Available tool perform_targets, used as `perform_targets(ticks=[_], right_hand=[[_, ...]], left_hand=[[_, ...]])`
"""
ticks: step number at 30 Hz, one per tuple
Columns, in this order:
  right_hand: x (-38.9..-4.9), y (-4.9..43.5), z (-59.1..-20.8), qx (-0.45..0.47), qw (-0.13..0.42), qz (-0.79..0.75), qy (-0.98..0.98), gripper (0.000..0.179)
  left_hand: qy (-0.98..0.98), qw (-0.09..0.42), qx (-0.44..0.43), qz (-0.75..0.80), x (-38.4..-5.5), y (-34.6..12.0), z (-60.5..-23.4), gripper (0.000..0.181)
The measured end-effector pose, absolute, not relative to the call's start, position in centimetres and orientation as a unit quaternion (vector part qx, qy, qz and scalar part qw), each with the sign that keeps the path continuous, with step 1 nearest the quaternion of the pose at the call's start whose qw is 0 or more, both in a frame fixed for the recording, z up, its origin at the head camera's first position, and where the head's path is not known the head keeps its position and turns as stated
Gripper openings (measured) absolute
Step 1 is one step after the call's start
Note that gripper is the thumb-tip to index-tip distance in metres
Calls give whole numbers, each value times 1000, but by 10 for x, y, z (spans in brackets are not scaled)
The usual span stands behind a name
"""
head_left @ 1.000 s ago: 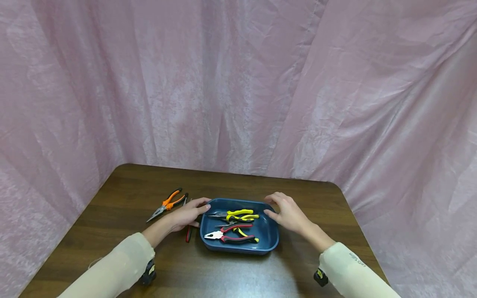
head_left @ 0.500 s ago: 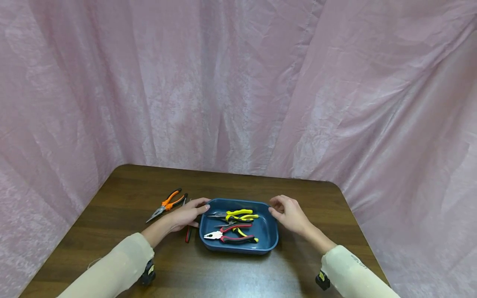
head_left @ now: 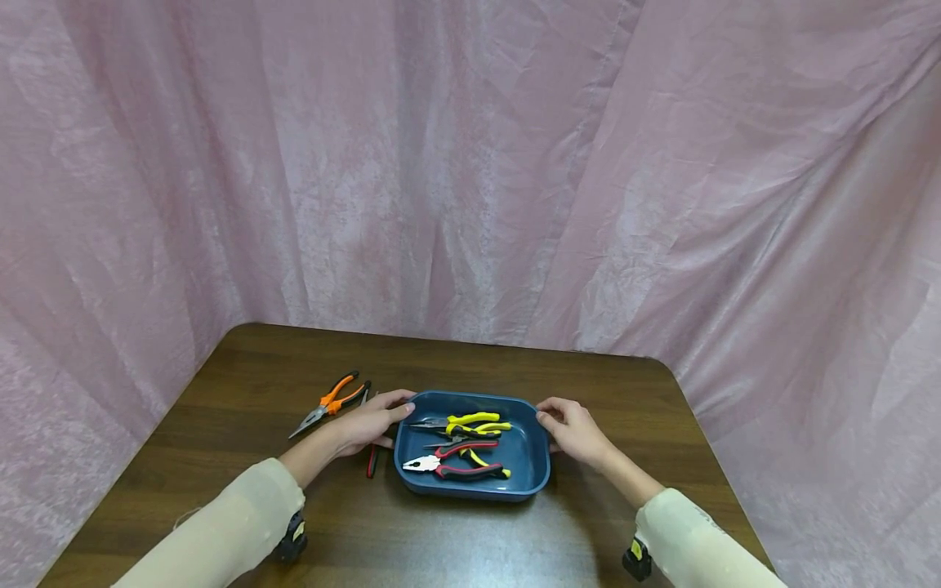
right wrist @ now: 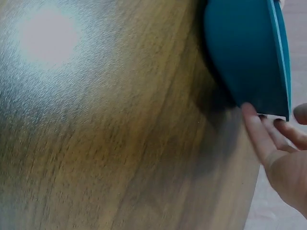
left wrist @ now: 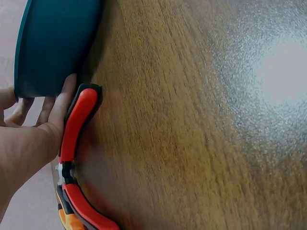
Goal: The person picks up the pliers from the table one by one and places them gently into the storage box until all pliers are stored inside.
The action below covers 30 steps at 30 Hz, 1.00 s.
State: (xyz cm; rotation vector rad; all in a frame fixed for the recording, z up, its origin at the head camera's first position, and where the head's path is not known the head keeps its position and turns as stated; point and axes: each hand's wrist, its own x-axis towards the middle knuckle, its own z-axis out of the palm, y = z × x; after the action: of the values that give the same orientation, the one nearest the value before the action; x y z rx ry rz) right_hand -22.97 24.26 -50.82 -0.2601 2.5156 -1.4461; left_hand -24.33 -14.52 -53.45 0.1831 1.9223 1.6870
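Observation:
A blue rectangular tray (head_left: 528, 465) stands on the table with several pliers in it. Among them are yellow-handled long-nose pliers (head_left: 470, 420) and red-and-black combination pliers (head_left: 454, 463). My left hand (head_left: 370, 423) holds the tray's left end, thumb over the rim and fingers along the outer wall. At the opposite end my right hand (head_left: 576, 429) holds the tray, its thumb at the rim and its fingertips (right wrist: 248, 109) against the wall low down. Red-handled pliers (left wrist: 79, 122) lie beside my left hand, partly hidden by it in the head view.
Orange-and-black long-nose pliers (head_left: 327, 405) lie on the brown wooden table (head_left: 470, 539), left of my left hand. A pink curtain (head_left: 456, 180) hangs behind the table's far edge.
My right hand has moved down and outward from over the tray's right corner to its right end, and its fingers now meet the wall. My left hand and the tray have barely moved.

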Motion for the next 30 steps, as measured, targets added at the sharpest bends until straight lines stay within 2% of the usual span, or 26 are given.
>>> perform_targets(ticks=[4, 7, 20, 30], right_hand=[[-228, 246, -509, -63, 182, -532, 825, 27], [-228, 246, -508, -45, 207, -549, 809, 29], [-225, 241, -502, -10, 229, -567, 791, 31], [-226, 245, -503, 0, 238, -577, 781, 35]], left_hand=[[718, 287, 70, 630, -243, -144, -533, 47], [721, 286, 69, 627, -243, -143, -531, 46], [735, 272, 57, 619, -240, -143, -529, 45], [797, 220, 107, 552, -240, -143, -511, 41]])
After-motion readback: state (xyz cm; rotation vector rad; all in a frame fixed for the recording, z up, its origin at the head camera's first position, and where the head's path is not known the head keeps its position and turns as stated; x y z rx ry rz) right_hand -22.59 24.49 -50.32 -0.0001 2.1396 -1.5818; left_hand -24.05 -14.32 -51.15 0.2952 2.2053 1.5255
